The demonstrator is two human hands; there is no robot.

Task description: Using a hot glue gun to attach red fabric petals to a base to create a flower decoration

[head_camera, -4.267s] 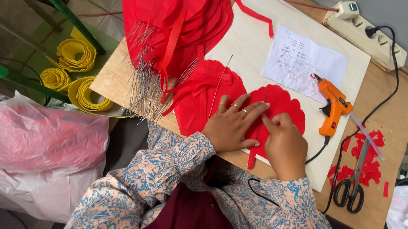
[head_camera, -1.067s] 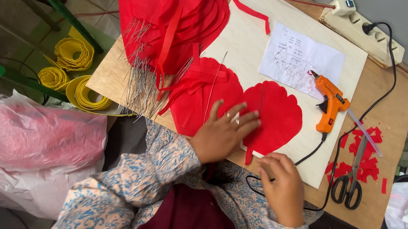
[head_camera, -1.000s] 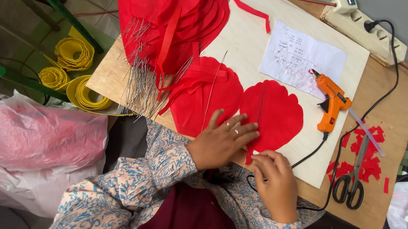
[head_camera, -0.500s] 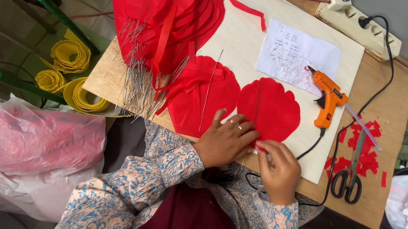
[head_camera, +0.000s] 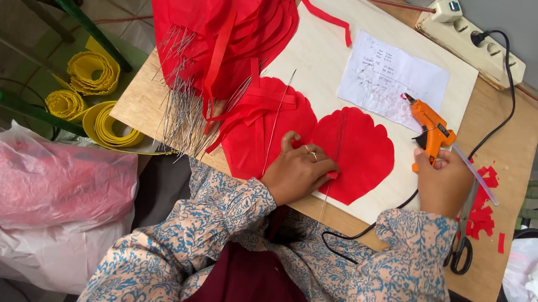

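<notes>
Left hand (head_camera: 298, 172) flat – right hand (head_camera: 441, 182) gripping

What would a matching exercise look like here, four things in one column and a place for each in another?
Things:
1. glue gun
2. scissors
3. power strip
4. yellow rolls

Places:
A. far right corner of the table
B. off the table's left edge
C. at the right hand
D. near right table edge, by red scraps

Pairs: 1-C, 2-D, 3-A, 4-B
</notes>
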